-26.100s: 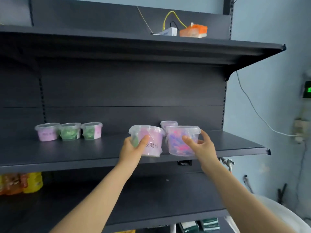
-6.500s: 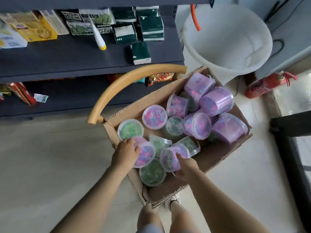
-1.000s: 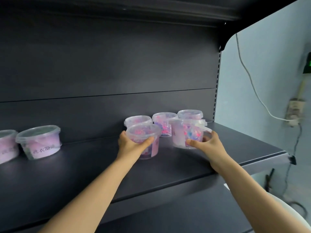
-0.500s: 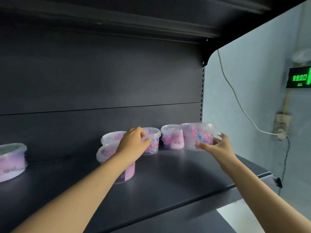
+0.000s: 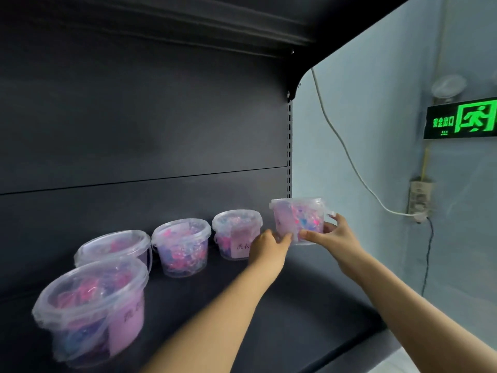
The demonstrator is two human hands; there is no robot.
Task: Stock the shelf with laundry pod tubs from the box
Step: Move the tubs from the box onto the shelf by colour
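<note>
Presently, my right hand (image 5: pixel 333 238) is pinching the held tub (image 5: pixel 298 219) between thumb and curled fingers. My left hand (image 5: pixel 266 246) is cupping its lower left side, thumb against the wall; its other fingers are hidden. The held tub is hanging upright at the far right end of the shelf (image 5: pixel 295 305), just right of the neighbouring tub (image 5: pixel 236 232), seemingly not yet set down. I am judging that it should go down level, label turned toward the near edge, in line with the row, without nudging the neighbour.
</note>
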